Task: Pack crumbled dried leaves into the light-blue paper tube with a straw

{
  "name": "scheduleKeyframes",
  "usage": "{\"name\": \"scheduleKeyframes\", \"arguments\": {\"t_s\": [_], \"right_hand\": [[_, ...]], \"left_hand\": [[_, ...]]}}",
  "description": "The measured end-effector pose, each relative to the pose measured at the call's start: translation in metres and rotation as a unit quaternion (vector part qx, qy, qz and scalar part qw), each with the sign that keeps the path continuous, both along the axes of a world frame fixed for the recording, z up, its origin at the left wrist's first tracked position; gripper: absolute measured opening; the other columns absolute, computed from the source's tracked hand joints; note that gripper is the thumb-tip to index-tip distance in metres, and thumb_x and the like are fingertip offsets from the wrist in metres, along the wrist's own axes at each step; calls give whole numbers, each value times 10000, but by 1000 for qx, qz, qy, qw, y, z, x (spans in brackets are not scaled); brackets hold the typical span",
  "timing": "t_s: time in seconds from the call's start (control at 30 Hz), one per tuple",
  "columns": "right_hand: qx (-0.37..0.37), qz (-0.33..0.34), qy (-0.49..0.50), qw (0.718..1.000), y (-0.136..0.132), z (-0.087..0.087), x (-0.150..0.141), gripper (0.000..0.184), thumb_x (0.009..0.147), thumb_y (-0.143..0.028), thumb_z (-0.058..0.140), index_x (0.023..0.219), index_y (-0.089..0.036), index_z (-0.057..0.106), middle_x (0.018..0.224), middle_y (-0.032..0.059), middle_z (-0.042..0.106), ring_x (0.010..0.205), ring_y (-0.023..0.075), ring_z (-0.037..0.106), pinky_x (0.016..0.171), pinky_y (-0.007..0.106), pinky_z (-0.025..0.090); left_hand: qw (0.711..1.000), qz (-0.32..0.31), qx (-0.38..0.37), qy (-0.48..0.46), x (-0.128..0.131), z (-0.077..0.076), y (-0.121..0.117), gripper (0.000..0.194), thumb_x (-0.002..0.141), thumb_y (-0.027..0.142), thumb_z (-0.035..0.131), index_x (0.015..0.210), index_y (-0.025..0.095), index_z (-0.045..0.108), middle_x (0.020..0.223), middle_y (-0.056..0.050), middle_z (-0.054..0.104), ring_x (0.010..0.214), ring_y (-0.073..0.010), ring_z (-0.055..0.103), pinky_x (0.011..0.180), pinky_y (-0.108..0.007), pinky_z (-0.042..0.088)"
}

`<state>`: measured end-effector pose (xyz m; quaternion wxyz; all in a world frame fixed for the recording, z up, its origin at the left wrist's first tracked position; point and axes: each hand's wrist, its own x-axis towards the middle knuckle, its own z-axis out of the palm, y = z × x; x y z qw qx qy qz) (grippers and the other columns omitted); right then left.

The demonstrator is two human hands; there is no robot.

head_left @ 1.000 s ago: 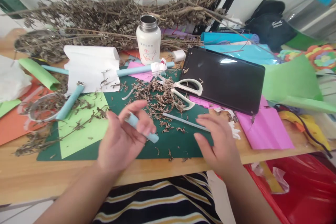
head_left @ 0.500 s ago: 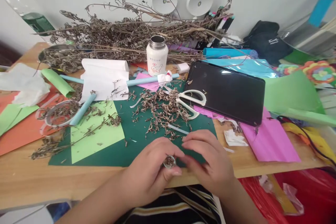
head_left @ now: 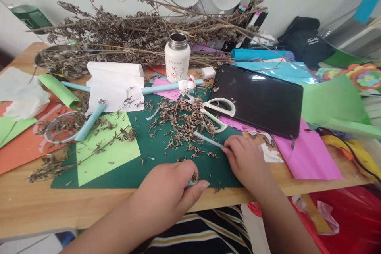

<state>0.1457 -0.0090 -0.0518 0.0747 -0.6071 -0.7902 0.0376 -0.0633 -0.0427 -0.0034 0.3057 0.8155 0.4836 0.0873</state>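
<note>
My left hand, at the mat's front edge, is closed around a light-blue paper tube with dried leaf bits in its end. To the right, my right hand pinches the near end of a thin pale-blue strip. The strip's far end reaches a loose heap of dried leaves on the dark green mat. Beyond the heap lie white-handled scissors, their blades partly covered by leaves. Another light-blue paper tube lies at the left, leaf bits at its upper end.
A black tablet lies right of the scissors. Behind the mat stands an uncapped white bottle, before a big bundle of dried stems. Green paper, pink paper and a leaf-filled round strainer or dish surround the mat.
My right hand has moved away from the left hand to the right and taken the pale-blue strip's end. The tube in my left hand has tilted. The view has shifted slightly.
</note>
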Motion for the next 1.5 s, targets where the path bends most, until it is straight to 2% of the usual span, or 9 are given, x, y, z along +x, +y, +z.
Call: {"name": "scheduleKeyframes", "arguments": {"t_s": [0.17,0.33,0.43,0.57,0.7,0.8,1.03,1.23,1.5], "right_hand": [[-52,14,119,991,-6,14,6,139,818,-255,370,863,-191,485,679,15,604,549,132,550,469,226,374],[-15,139,28,990,-15,9,4,334,841,-267,323,1158,-225,415,713,13,628,519,125,546,435,219,343],[5,185,-34,982,-15,2,2,294,835,-245,337,1072,-223,510,609,4,590,500,142,519,438,237,323],[36,222,-3,974,-14,-1,-8,255,809,-157,362,975,-145,556,786,59,607,656,151,537,575,257,367],[37,258,-33,965,-16,0,-21,291,818,-253,393,1092,-226,487,551,-17,520,475,130,448,476,254,267],[35,285,-44,957,-16,-2,-24,318,777,-158,420,1067,-263,497,502,-34,469,462,125,418,481,257,233],[20,293,45,955,-15,-3,-31,197,774,-92,383,842,-151,558,743,42,591,603,131,483,514,259,283],[22,303,49,951,-17,-1,-41,123,772,-168,450,810,-177,566,604,-5,557,519,110,441,483,257,249],[53,300,29,952,-16,-1,-45,203,750,-157,465,923,-184,567,554,-19,519,494,114,401,479,268,209]], "left_hand": [[979,-41,-18,201,-8,-7,11,282,838,355,302,685,181,463,535,-1,528,479,-180,523,419,-228,299],[960,-55,-9,274,-12,-20,18,307,807,325,328,598,189,507,465,-10,495,424,-190,502,377,-226,259],[959,-66,0,276,-13,-25,20,288,788,274,336,574,195,514,452,-7,492,405,-183,484,367,-223,225],[960,-78,15,269,-14,-26,22,257,770,264,350,576,203,508,460,1,498,404,-178,471,369,-234,186],[958,-87,10,274,-13,-26,24,228,750,250,358,584,203,507,476,3,509,411,-171,471,376,-239,164],[957,-91,10,276,-13,-26,25,233,751,243,348,583,204,505,460,5,492,405,-168,463,378,-243,150],[956,-96,17,278,-15,-25,24,237,745,259,350,584,198,512,459,-5,486,413,-159,462,388,-237,135],[955,-104,-1,278,-15,-25,26,187,706,241,374,585,191,507,475,-11,498,425,-155,469,391,-237,146],[957,-108,5,269,-16,-26,27,185,718,241,374,590,195,500,484,-9,514,431,-162,479,392,-237,158]]}}
